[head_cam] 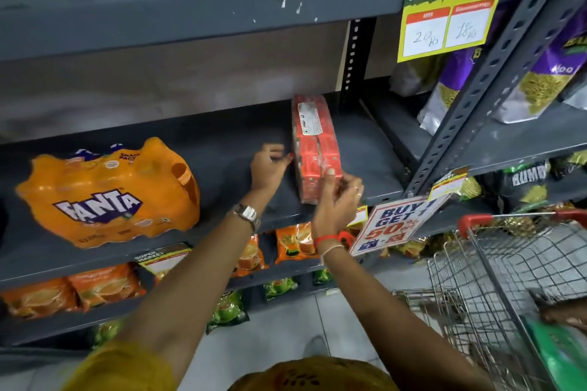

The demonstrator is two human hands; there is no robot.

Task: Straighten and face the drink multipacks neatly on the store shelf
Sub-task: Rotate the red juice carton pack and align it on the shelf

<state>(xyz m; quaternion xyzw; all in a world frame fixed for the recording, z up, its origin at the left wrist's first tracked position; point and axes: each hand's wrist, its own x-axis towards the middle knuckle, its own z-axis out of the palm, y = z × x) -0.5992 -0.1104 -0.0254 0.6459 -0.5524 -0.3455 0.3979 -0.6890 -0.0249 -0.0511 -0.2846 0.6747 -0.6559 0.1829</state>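
Note:
A red-orange shrink-wrapped multipack of drink cartons [313, 143] lies lengthwise on the grey shelf [222, 136], its near end at the front edge. My right hand [336, 200] grips that near end with the thumb on top. My left hand [268, 165] rests against the pack's left side, fingers curled and touching it. An orange Fanta multipack [108, 197] stands further left on the same shelf, logo facing out, slightly angled. Between the two packs the shelf is bare.
A wire shopping cart with a red handle [508, 263] stands at the lower right. A slotted steel upright [482, 79] borders the shelf on the right. Promo signs [394, 225] hang off the shelf edge. Snack bags [444, 89] fill the neighbouring bay, drink-mix pouches [101, 286] the shelves below.

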